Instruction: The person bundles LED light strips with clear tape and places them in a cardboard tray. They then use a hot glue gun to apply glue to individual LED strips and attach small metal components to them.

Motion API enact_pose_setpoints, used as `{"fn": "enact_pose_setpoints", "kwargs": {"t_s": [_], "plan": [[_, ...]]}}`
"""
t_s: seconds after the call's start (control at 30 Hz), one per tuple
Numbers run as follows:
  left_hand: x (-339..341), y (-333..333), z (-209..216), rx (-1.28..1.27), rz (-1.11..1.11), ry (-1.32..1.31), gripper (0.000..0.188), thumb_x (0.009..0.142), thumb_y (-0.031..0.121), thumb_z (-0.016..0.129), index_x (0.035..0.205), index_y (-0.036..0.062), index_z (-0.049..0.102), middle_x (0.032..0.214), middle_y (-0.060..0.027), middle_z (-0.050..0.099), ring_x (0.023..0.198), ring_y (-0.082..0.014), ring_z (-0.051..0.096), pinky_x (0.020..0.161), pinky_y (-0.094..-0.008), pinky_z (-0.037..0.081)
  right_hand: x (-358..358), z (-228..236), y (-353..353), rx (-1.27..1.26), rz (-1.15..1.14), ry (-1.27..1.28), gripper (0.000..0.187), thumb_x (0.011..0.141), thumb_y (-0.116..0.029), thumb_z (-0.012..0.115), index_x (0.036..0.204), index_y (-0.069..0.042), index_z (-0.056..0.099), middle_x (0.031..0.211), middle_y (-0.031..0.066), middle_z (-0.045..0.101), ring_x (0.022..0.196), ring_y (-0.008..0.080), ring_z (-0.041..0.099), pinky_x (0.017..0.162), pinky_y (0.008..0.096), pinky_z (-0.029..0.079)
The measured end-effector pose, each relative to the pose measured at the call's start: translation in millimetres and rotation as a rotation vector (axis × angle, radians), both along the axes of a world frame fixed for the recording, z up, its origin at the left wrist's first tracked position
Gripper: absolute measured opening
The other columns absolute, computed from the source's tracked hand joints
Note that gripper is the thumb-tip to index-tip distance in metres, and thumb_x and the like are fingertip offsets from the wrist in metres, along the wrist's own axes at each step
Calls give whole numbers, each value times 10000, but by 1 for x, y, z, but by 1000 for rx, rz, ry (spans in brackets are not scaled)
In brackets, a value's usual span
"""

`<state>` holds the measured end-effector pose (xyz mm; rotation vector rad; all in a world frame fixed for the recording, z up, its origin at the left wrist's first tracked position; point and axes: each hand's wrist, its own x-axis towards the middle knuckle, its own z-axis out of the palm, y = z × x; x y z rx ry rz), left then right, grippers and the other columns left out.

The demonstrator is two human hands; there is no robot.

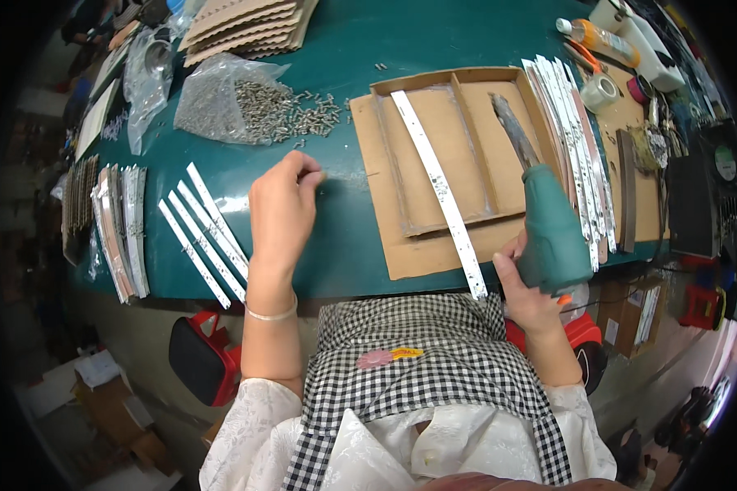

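My left hand [283, 204] hovers over the green tabletop, thumb and fingertips pinched together. Whatever it pinches, if anything, is too small to make out. Just beyond it lies a heap of small metal fasteners [303, 114], spilling from a clear plastic bag [209, 102]. My right hand [531, 299] grips a green power tool [553, 221] with a long, worn grey shaft that points away over a shallow cardboard tray [418, 229]. A white perforated strip [438, 188] lies slantwise across the tray, its near end past the tray's front edge.
Several white strips [201, 237] lie left of my left hand, with more bundled strips [123, 233] beyond. Another stack of strips [573, 155] stands right of the tray. Corrugated cardboard pieces [246, 29] sit at the back. An orange-filled bottle [602, 41] and tape roll [599, 90] lie far right.
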<state>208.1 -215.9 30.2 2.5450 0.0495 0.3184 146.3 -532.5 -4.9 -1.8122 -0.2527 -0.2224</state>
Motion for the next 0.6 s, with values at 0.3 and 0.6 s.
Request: {"fn": "enact_pose_setpoints", "kwargs": {"t_s": [0.3,0.6], "plan": [[-24,-90,6,-485,-514,-155,372,698,-62,831,1047,-12,714,909,-111,750,809,-179,726,737,-282,575,16,25,21,407,64,193,686,790,179,695,1407,39,430,1052,90,562,875,183,620,786,352,590],[-27,-100,-4,-444,-549,-241,505,687,-89,823,1166,-13,682,885,-136,740,787,-206,745,703,-294,591,17,25,27,335,94,257,562,824,176,671,1322,42,446,1030,115,612,901,213,686,770,347,598]]}}
